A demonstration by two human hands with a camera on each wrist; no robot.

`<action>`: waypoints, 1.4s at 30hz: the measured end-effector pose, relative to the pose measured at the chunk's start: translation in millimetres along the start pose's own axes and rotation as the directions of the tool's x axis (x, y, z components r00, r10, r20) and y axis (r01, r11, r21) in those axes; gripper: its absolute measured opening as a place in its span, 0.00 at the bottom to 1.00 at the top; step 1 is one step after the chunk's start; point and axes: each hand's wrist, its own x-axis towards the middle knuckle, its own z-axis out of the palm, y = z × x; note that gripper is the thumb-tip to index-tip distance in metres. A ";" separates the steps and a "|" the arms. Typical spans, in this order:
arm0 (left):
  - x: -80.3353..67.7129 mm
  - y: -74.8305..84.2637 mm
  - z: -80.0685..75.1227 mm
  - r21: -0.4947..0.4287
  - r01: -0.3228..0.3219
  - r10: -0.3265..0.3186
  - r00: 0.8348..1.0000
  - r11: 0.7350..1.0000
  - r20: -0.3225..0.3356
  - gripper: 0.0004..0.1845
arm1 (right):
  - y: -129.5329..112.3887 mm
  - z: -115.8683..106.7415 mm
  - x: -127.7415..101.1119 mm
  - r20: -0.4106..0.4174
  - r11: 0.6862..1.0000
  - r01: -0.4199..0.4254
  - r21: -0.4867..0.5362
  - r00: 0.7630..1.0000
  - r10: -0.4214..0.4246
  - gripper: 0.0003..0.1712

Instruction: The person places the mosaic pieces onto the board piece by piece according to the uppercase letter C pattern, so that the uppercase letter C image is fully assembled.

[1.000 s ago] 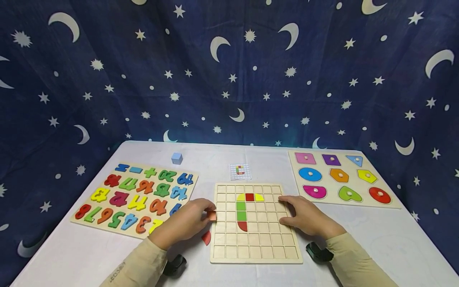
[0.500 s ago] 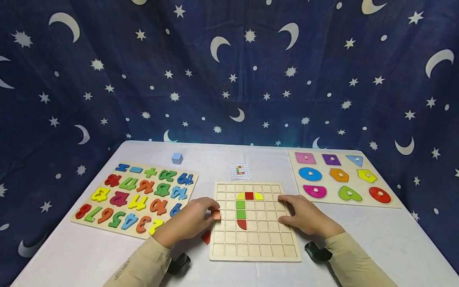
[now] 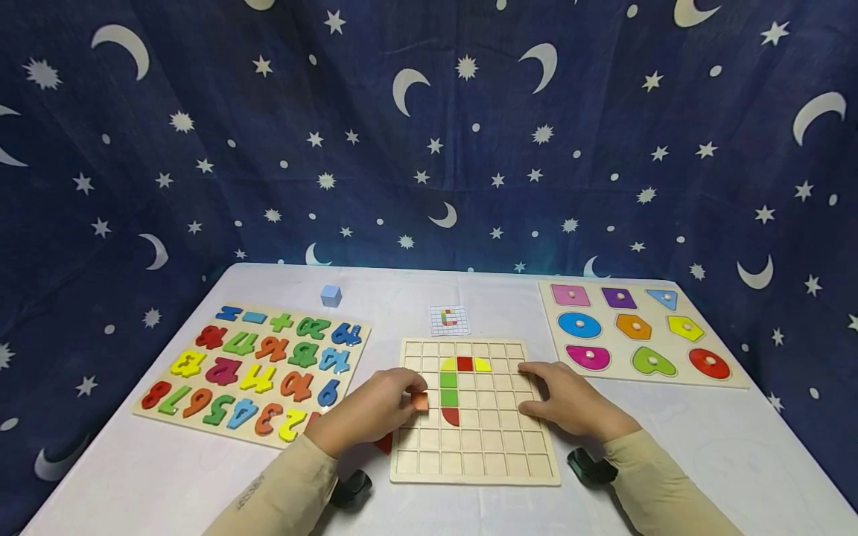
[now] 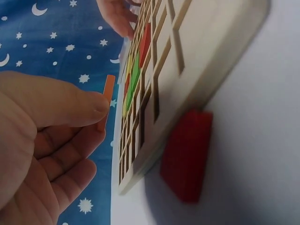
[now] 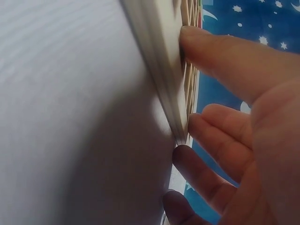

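Observation:
My left hand pinches a thin orange square tile between thumb and fingers, over the left columns of a wooden grid board. In the left wrist view the orange tile stands on edge, apart from the board. Set in the board are two yellow quarter-round tiles, a red square, two green squares and a red quarter-round tile. My right hand rests its thumb and fingertips at the board's right edge, fingers spread. A loose red tile lies by the board's left side.
A number puzzle board lies at left, a knobbed shape board at right. Behind the grid board are a pattern card and a light blue cube. A starry curtain hangs behind the table.
My left hand has carried the orange tile rightward, from beside the board's left edge to over its left columns. The board has shifted slightly away. My right hand stays at the right edge.

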 end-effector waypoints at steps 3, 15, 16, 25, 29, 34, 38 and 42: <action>3.0 2.2 3.0 0.004 -0.002 0.002 1.000 1.000 0.010 0.12 | 0.8 0.8 0.8 0.000 1.000 -0.004 0.001 1.000 0.004 0.41; 10.7 5.4 11.6 0.037 -0.081 0.081 0.997 0.996 0.005 0.10 | 1.2 1.6 3.4 -0.010 1.000 0.006 0.001 1.000 -0.006 0.40; 11.2 5.8 12.0 0.040 -0.083 0.083 0.997 0.996 0.006 0.10 | 0.9 1.6 3.6 -0.009 1.000 0.003 0.001 1.000 -0.003 0.40; 17.8 8.2 15.2 0.051 -0.088 0.088 0.996 0.995 0.009 0.09 | 1.0 2.1 6.0 -0.008 1.000 -0.003 -0.012 1.000 0.003 0.40; 21.1 10.3 16.7 0.047 -0.099 0.099 0.995 0.994 0.002 0.10 | 2.1 2.4 6.8 -0.010 1.000 0.001 -0.006 1.000 -0.001 0.40; 26.6 14.2 19.0 0.060 -0.096 0.096 0.995 0.994 0.014 0.10 | 1.7 2.1 6.5 -0.007 1.000 -0.004 -0.004 1.000 0.004 0.40; 30.4 15.7 21.2 0.062 -0.070 0.068 0.997 0.996 0.026 0.11 | 1.0 2.1 6.3 -0.006 1.000 -0.006 -0.006 1.000 0.006 0.39; 32.6 15.9 23.0 0.042 -0.045 0.043 0.998 0.998 0.037 0.11 | 1.0 2.4 6.2 -0.005 1.000 -0.007 -0.005 1.000 0.006 0.39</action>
